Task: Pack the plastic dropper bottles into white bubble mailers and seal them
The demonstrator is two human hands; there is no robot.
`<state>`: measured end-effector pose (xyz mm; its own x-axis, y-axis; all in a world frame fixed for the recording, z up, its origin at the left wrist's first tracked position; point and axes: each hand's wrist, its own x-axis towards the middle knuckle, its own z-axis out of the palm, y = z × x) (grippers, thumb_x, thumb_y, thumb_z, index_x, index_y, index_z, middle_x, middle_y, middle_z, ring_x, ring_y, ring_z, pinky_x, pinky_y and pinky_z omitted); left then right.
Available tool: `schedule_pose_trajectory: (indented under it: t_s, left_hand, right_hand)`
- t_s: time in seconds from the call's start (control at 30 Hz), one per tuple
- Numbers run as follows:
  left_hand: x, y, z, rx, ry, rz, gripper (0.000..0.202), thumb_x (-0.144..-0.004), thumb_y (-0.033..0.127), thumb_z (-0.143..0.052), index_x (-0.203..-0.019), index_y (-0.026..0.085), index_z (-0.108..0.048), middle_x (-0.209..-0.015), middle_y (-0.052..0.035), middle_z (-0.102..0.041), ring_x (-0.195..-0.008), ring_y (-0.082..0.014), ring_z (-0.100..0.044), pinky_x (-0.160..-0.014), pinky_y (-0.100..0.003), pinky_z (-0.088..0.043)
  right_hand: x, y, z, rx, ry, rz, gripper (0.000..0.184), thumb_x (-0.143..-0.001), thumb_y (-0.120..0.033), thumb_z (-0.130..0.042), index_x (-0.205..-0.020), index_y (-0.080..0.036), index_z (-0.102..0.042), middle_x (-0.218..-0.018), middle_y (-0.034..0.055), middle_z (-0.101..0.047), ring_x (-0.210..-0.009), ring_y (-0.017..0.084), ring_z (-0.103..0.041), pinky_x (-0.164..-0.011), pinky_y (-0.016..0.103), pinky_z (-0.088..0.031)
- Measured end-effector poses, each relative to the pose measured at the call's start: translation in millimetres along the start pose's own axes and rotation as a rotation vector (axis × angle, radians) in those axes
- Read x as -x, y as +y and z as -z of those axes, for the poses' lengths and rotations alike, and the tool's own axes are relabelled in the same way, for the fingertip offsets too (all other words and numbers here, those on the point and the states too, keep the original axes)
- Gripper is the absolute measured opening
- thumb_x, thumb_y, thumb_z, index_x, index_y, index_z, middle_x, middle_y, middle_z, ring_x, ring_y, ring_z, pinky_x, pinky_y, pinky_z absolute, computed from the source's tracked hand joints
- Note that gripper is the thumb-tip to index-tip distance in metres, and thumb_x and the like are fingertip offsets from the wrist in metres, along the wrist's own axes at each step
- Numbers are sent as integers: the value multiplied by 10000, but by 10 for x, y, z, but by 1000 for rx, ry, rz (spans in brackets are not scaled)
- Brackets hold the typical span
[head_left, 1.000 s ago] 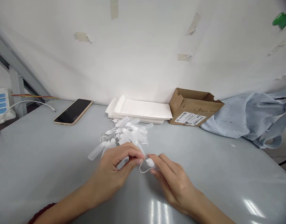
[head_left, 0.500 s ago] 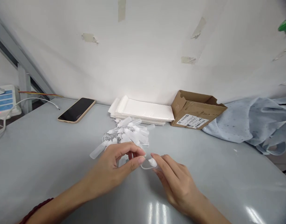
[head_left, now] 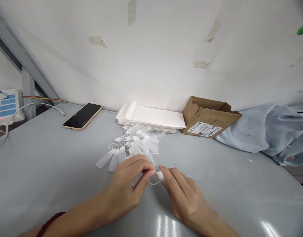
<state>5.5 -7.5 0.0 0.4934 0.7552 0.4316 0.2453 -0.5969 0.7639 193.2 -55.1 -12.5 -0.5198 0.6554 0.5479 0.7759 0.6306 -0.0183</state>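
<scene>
White plastic forms the pointed top of a small bottle (head_left: 160, 175), which is above the grey table (head_left: 228, 177), near its front part and between the two hands. The right hand (head_left: 184, 191) holds this bottle between the thumb and the fingers, so that most of its body is hidden, and the top points toward the left hand (head_left: 134, 177). On the left hand, the thumb and the forefinger come together at their tips, just beside the bottle's point; if something very small is between them, I cannot tell. A thin white loop (head_left: 155, 183) hangs below this narrow place, from the bottle's top toward the left fingertips. On the left wrist there is a dark red bracelet (head_left: 51, 220).

Just behind the left hand lies a loose pile of similar bottles (head_left: 141, 143), half-clear, with white tops and thin loops. Behind the pile, a stack of white envelopes (head_left: 156, 117) lies near the wall (head_left: 156, 65). At its right side stands an open cardboard box (head_left: 213, 116) with a printed label, and next to the box is a light blue cloth (head_left: 252, 131). On the left lies a phone (head_left: 82, 116), its screen dark.
</scene>
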Motion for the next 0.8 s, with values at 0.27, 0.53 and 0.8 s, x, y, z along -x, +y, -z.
schedule_pose_trajectory:
  t_s: [0.27,0.53,0.8]
  left_hand:
    - [-18,35,34,45,-56,79,187,-909,165,-451,-799,182,-601,-728,-4,-600,-682,-120,-550,-644,-239,-446]
    - [-130,80,191,46,-144,278,83,-844,277,-576,-856,237,-648,-801,32,-635,-771,-133,-561,-715,-242,-449]
    - [-79,35,64,80,-78,203,178,-887,224,-506,-760,188,-626,-722,16,-621,-680,-110,-564,-652,-222,-441]
  right_hand:
    - [-6,19,-7,-19,2,-1,400,-848,22,-384,-1236,-38,-461,-793,101,-627,-665,178,-588,-503,265,-481]
    - [-37,66,-9,14,79,20,367,-852,27,-451,-1214,-16,-490,-754,80,-608,-617,149,-524,-458,244,-411]
    - [-23,39,-37,15,86,41,385,-832,70,-446,-1210,13,-496,-798,120,-631,-675,175,-549,-520,271,-462]
